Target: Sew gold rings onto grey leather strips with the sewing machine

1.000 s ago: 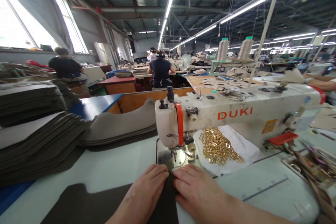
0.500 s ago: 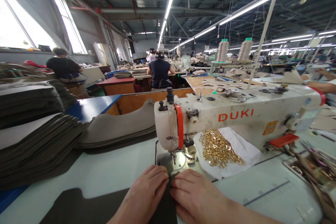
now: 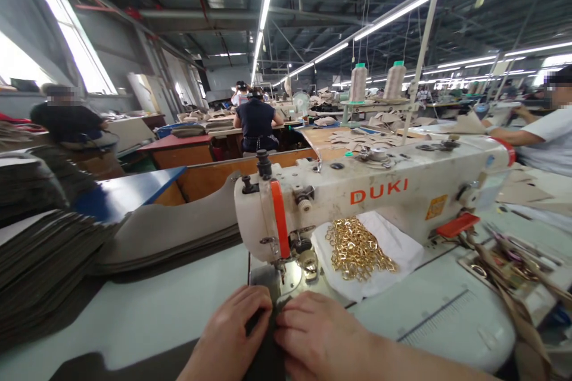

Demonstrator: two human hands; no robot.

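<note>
L window [image 3: 74,36] glare w/ edge blur

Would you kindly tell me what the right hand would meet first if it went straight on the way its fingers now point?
Most likely the left hand, just across a narrow gap from the right hand above the dark sheet, though depth is hard to judge.

pale green tabletop [image 3: 179,292] crossed the lower frame, white DUKI sewing machine [image 3: 330,193] stood right of centre, crumpled white sheet [image 3: 404,238] bearing gold-coloured metal rings [image 3: 360,250] lay lower centre-right, flat dark grey pieces [image 3: 179,226] sat stacked mid-left, a dark flat piece [image 3: 152,366] spread bottom left
</note>
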